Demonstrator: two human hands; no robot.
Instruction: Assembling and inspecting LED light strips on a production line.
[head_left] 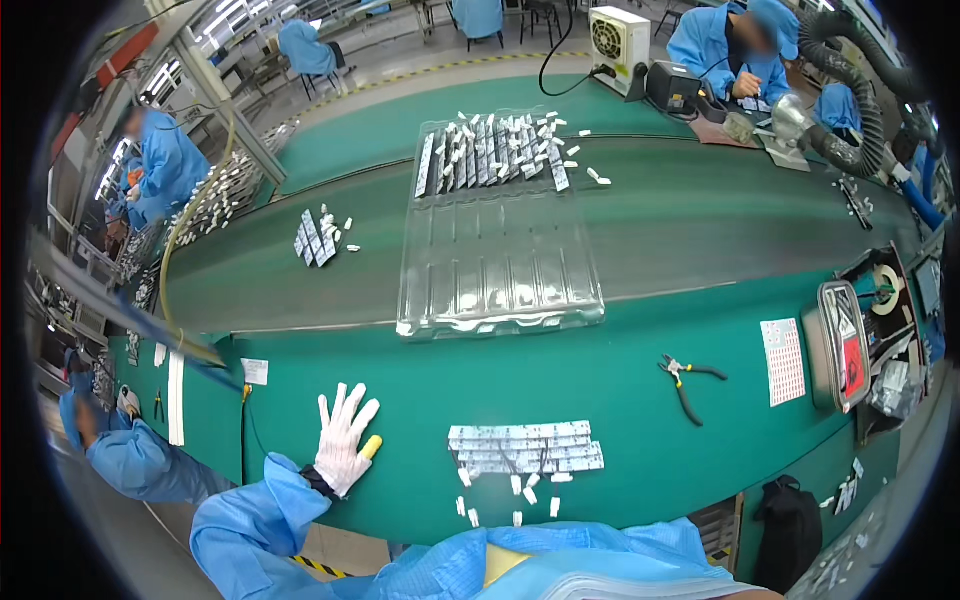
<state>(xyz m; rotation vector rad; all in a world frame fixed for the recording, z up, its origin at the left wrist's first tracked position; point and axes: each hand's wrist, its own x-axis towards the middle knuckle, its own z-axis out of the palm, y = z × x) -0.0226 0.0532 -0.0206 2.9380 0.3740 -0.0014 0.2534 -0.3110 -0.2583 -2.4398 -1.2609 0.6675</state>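
My left hand (343,445), in a white glove with a yellow cover on the thumb, lies on the green mat (390,370) with its fingers spread and nothing in them. To its right, close to my body, is a stack of narrow light-coloured circuit strips (525,447). Short dark leads run from these strips to several small white connectors (531,494) along their near side. My right hand does not show anywhere in the picture.
Beyond the mat, a clear plastic tray (500,325) holds more strips at its far end. A smaller strip bundle (316,240) lies left of it. Cutting pliers (684,386), a sticker sheet (783,362) and a plastic box (838,345) are on the right. Co-workers sit around.
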